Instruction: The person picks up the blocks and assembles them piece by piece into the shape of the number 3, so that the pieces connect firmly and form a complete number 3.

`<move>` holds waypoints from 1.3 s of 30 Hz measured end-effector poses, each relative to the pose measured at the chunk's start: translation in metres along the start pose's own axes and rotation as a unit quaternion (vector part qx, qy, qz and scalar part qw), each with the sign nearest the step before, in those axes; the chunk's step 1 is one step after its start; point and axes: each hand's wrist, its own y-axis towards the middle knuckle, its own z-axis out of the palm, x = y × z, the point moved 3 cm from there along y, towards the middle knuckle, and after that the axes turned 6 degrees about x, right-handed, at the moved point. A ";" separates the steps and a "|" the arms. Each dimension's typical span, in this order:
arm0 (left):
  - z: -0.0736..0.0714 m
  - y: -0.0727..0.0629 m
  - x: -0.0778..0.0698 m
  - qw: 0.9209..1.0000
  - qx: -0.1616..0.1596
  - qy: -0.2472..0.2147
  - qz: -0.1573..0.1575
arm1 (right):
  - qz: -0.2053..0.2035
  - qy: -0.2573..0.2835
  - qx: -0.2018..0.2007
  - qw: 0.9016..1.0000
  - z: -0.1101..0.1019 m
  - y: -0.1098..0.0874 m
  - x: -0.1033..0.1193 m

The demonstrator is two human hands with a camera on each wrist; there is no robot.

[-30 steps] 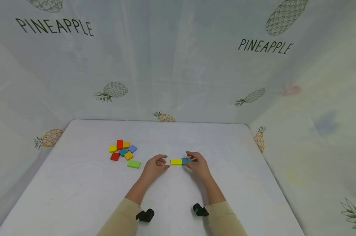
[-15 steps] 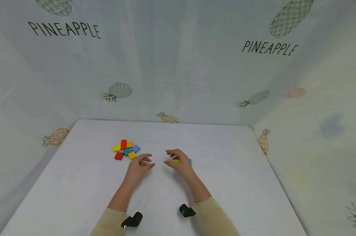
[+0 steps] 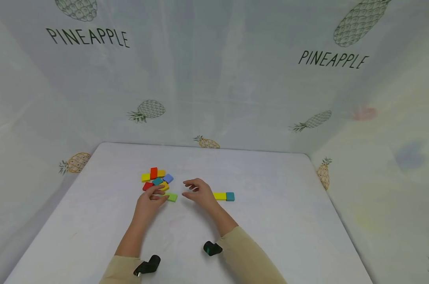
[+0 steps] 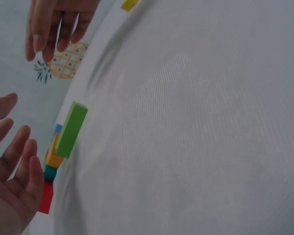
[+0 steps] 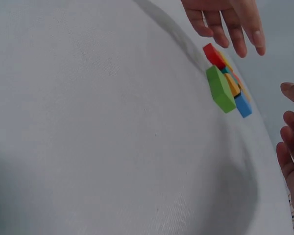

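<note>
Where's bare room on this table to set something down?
Bare tabletop stretches from the yellow-and-teal row to the right edge, and behind that row to the far edge. Crowded: around the left hand, green block and block cluster.

Behind a white table (image 3: 289, 221) hung a pale cloth (image 3: 186, 79) printed with pineapples (image 3: 154, 109) in dark green or orange outline; the word PINEAPPLE (image 3: 88, 37) appeared twice, with blurred red and blue patches (image 3: 410, 154) at right.
</note>
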 end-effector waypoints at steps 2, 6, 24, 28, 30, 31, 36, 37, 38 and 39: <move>-0.005 -0.001 0.004 1.000 -0.004 -0.006 -0.002 | -0.001 -0.013 0.012 1.000 0.006 0.007 0.001; -0.012 -0.002 0.010 1.000 -0.013 -0.017 -0.011 | 0.002 -0.036 0.034 0.999 0.015 0.022 0.006; -0.022 -0.006 0.028 0.998 -0.042 -0.043 -0.035 | 0.077 -0.120 0.101 0.984 0.038 0.061 0.000; -0.021 -0.004 0.031 0.997 -0.045 -0.044 -0.040 | 0.087 -0.138 0.104 0.981 0.042 0.067 -0.006; -0.020 -0.004 0.032 0.997 -0.044 -0.044 -0.037 | 0.086 -0.150 0.105 0.979 0.043 0.070 -0.009; -0.020 -0.004 0.032 0.997 -0.045 -0.045 -0.037 | 0.082 -0.160 0.106 0.978 0.044 0.072 -0.010; -0.021 -0.003 0.032 0.997 -0.050 -0.042 -0.036 | 0.059 -0.196 0.116 0.972 0.049 0.079 -0.010; -0.022 -0.003 0.033 0.997 -0.052 -0.041 -0.036 | 0.057 -0.202 0.118 0.970 0.050 0.080 -0.010; -0.023 -0.003 0.033 0.997 -0.053 -0.039 -0.035 | 0.057 -0.207 0.120 0.969 0.051 0.081 -0.009; -0.023 -0.003 0.033 0.997 -0.054 -0.038 -0.034 | 0.058 -0.213 0.121 0.968 0.052 0.082 -0.009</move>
